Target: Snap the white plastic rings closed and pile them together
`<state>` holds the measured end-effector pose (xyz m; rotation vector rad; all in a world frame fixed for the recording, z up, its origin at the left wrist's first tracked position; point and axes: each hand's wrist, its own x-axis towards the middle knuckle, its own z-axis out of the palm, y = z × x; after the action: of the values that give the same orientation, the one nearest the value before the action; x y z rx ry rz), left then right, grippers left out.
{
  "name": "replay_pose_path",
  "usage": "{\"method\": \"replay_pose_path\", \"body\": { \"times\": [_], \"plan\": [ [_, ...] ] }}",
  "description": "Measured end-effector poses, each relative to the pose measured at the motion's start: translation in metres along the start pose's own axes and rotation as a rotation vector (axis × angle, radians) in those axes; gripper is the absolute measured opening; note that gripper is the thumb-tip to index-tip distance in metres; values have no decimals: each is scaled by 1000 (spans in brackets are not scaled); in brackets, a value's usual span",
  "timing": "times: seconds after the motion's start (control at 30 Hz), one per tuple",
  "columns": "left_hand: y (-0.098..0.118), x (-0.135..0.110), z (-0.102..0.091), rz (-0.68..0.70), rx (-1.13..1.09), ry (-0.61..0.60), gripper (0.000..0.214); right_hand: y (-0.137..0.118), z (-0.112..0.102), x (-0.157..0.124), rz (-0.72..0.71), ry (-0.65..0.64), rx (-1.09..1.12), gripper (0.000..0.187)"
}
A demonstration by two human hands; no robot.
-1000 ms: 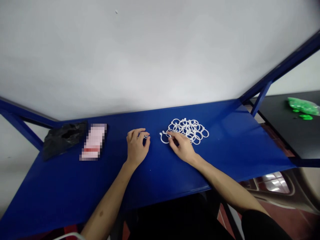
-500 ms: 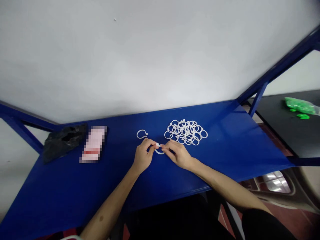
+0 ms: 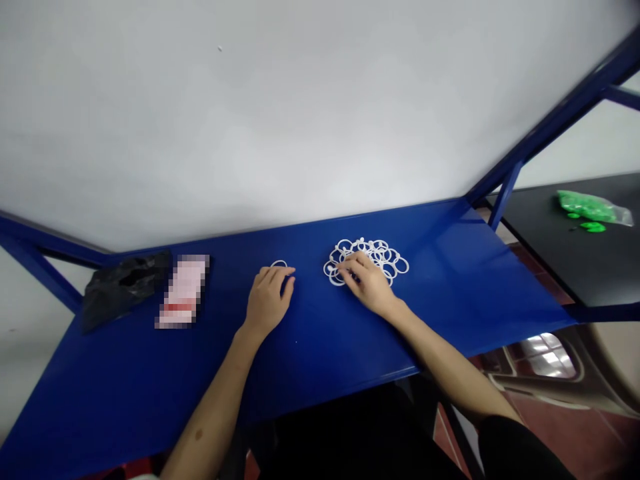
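Observation:
White plastic rings with small knobs lie in a heap point(image 3: 395, 257) on the blue table point(image 3: 320, 353). My right hand point(image 3: 369, 285) rests over the heap's left front, its thumb and index finger pinched at a ring point(image 3: 330, 274) on that edge. The fingertips partly cover where they meet this ring. To the left, my left hand point(image 3: 267, 301) hovers low over the table with fingers bent and thumb apart, holding nothing that I can see. Just behind its fingers the arc of a separate white ring point(image 3: 279, 263) shows; the hand hides the rest.
A crumpled black plastic bag point(image 3: 120, 287) and a blurred-out pink item point(image 3: 184, 290) lie on the left of the table. Blue frame bars point(image 3: 505, 190) rise at the right. Beyond them, a dark table point(image 3: 560, 253) holds a clear bag of green pieces point(image 3: 590, 205).
My hands have parted from the ring they held together. The left moved left to the separate ring, and its fingers opened. The right moved onto the heap. The view shifted slightly.

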<state>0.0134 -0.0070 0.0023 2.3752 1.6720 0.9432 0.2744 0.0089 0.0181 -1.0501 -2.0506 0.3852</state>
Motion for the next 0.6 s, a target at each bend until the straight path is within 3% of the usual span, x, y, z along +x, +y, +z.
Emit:
{"method": "replay_pose_path", "body": {
  "times": [0.13, 0.27, 0.43, 0.6],
  "plan": [
    [-15, -1, 1, -108, 244, -77, 29, 24, -35, -4, 81, 65, -106, 14],
    [-19, -3, 2, -143, 297, -152, 24, 40, -56, -20, 65, 12, -153, 11],
    [-16, -3, 3, -137, 277, -140, 20, 37, -48, -32, -45, -33, -185, 11],
    [-13, -2, 5, -142, 199, -86, 14, 29, -27, -25, -147, -96, -266, 15]
  ]
}}
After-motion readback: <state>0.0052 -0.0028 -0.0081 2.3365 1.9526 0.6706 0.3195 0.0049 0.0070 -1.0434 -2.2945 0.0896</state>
